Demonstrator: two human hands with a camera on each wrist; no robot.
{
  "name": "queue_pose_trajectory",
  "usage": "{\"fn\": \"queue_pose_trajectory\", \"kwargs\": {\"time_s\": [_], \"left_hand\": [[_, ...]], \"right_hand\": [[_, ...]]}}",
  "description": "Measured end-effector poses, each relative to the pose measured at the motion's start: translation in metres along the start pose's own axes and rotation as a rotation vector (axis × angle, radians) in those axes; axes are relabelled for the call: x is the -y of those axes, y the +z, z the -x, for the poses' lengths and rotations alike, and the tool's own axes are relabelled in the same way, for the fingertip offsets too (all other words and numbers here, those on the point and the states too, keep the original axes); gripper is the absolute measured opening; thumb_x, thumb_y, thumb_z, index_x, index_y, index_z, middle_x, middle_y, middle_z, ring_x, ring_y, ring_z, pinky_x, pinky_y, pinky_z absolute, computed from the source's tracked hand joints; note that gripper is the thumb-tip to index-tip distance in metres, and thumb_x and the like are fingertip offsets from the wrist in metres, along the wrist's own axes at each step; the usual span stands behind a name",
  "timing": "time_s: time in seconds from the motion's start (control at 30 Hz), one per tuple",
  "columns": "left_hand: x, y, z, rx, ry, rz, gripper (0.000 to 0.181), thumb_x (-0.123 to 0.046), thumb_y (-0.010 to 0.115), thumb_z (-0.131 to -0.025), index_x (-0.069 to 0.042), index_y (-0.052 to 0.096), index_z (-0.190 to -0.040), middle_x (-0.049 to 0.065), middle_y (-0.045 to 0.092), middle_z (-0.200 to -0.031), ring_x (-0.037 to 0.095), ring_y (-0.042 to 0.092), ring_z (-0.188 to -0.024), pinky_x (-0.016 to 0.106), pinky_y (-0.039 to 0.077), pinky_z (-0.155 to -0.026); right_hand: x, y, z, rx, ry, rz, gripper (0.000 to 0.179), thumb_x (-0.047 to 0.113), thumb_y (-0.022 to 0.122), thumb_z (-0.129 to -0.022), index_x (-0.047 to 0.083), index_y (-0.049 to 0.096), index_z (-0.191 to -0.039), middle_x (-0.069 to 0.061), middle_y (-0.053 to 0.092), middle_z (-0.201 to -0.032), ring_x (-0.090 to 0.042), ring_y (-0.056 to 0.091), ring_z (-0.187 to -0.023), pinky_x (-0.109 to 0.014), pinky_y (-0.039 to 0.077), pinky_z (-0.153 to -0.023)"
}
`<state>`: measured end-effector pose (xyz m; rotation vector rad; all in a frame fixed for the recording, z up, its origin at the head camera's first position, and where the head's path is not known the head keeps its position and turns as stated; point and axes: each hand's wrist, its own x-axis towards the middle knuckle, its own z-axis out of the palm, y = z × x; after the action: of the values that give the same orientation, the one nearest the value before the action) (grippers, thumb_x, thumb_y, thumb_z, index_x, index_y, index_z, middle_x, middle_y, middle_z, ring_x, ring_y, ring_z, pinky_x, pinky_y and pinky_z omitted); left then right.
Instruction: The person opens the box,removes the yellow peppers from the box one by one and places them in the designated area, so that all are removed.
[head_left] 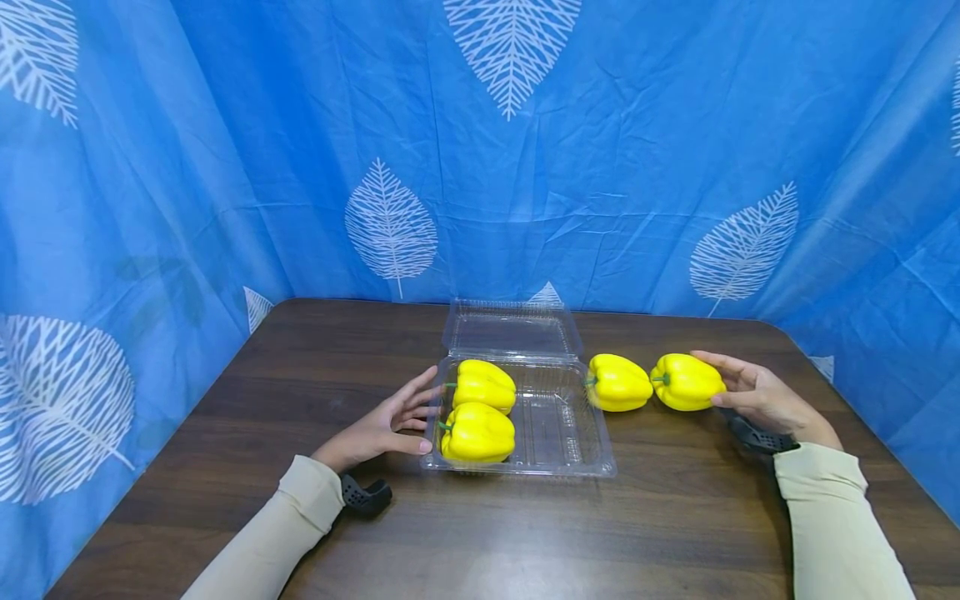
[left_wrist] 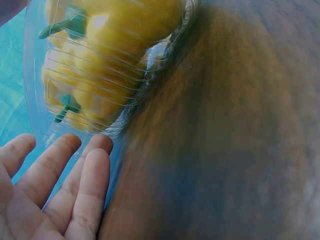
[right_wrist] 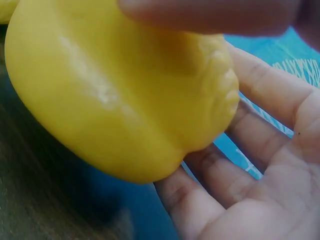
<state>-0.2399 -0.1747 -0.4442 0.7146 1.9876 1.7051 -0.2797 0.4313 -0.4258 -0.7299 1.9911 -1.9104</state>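
Observation:
A clear plastic clamshell container (head_left: 547, 417) stands with its lid (head_left: 513, 329) folded back. Two yellow bell peppers, a rear one (head_left: 483, 385) and a front one (head_left: 477, 432), lie in its left half, green stems facing left. My left hand (head_left: 386, 423) is at the container's left side, fingers extended, fingertips right by the wall in the left wrist view. With thumb and fingers, my right hand (head_left: 765, 398) holds a yellow bell pepper (head_left: 686, 382) by its bottom end. Another bell pepper (head_left: 621, 383) sits between it and the container's right rim.
Everything stands on a dark brown wooden table (head_left: 525, 542). A blue curtain (head_left: 600, 150) with white leaf prints hangs along the table's back and sides. Black bands (head_left: 367, 496) are worn at both wrists, below light sleeves.

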Motion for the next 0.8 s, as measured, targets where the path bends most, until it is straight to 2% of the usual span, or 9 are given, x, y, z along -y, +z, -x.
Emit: {"fn": "queue_pose_trajectory", "kwargs": {"time_s": [0.17,0.47,0.8], "left_hand": [[-0.0007,0.0003,0.0002,-0.005,0.002,-0.006,0.112,-0.030,0.081,-0.097,-0.012,0.004,-0.175,0.024,0.022,-0.177,0.048,0.034,-0.156,0.064,0.035,-0.124],[-0.0020,0.0013,0.0003,0.006,0.014,-0.021,0.112,-0.030,0.081,-0.098,-0.010,0.002,-0.175,0.026,0.021,-0.176,0.048,0.035,-0.156,0.055,0.039,-0.123],[0.0009,0.0004,-0.0002,0.005,0.015,-0.006,0.113,-0.031,0.082,-0.097,-0.009,0.002,-0.175,0.028,0.022,-0.176,0.050,0.035,-0.156,0.062,0.037,-0.123]], "right_hand": [[-0.0023,0.0001,0.0007,-0.009,0.028,0.029,0.074,-0.023,0.054,-0.099,0.032,0.061,-0.148,0.020,0.064,-0.145,0.000,0.065,-0.127,-0.022,0.058,-0.097],[-0.0052,0.0018,0.0018,-0.011,0.044,0.026,0.075,-0.023,0.055,-0.098,0.035,0.062,-0.147,0.020,0.065,-0.144,0.001,0.065,-0.126,-0.022,0.058,-0.098],[-0.0087,0.0014,0.0009,-0.026,0.043,0.024,0.077,-0.024,0.057,-0.097,0.036,0.061,-0.145,0.021,0.064,-0.143,0.002,0.064,-0.126,-0.021,0.058,-0.096]]}}
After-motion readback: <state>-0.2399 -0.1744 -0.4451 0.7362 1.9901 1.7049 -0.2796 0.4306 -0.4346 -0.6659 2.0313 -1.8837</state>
